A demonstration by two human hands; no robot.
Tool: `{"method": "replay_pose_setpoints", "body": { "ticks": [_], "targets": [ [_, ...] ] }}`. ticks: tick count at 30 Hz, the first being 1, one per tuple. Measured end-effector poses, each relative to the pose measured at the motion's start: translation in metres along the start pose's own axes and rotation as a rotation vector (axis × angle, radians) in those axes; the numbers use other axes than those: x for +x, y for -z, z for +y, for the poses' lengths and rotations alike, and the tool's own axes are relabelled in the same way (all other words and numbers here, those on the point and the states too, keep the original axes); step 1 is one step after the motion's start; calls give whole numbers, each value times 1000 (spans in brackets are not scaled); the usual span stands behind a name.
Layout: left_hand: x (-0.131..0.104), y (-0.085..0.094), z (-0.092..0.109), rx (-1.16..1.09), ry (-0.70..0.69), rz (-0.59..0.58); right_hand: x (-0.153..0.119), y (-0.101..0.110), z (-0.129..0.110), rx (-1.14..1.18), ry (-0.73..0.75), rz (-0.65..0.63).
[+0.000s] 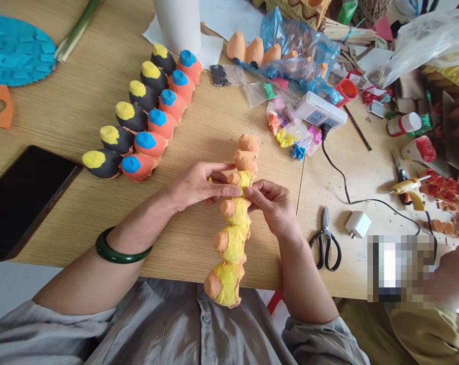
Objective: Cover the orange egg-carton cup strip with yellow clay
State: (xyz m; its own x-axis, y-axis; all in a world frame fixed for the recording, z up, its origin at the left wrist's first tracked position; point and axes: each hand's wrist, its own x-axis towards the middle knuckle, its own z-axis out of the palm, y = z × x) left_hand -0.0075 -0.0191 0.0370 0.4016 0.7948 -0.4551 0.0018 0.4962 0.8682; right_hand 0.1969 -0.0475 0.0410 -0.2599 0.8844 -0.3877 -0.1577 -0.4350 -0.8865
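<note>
Between my hands is an orange egg-carton strip (222, 242), a row of cups running away from me. Yellow clay (232, 244) covers the sides of the nearer cups, while the two farthest are bare orange. My left hand (202, 185) grips the strip from the left, its thumb pressing the yellow clay on a middle cup. A bit of yellow shows among its fingers. From the right, my right hand (269, 203) pinches the same cup's edge with thumb and fingers. Beyond my left hand stand a black carton row with yellow tops (128, 114) and a red-orange row with blue tops (156, 121).
A black phone (27, 197) lies at left. Right of my hands are scissors (325, 241), a white adapter (357, 224), a power strip (320, 110) with its cord, and a glue gun (412, 190). Bagged clay (290, 134) lies ahead. Another person's arm (452, 279) is at lower right.
</note>
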Motion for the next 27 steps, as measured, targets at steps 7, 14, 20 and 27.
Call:
{"method": "replay_pose_setpoints", "body": {
  "ticks": [7,14,20,27],
  "targets": [
    [1,1,-4,66,-68,-18,-1,-1,2,15,16,-7],
    [-2,0,-2,76,-127,5,3,7,3,78,24,-6],
    [-6,-5,4,-34,-173,33,2,10,1,139,79,37],
    [-6,-3,4,-452,-24,-139,2,17,7,75,163,59]
  ]
}}
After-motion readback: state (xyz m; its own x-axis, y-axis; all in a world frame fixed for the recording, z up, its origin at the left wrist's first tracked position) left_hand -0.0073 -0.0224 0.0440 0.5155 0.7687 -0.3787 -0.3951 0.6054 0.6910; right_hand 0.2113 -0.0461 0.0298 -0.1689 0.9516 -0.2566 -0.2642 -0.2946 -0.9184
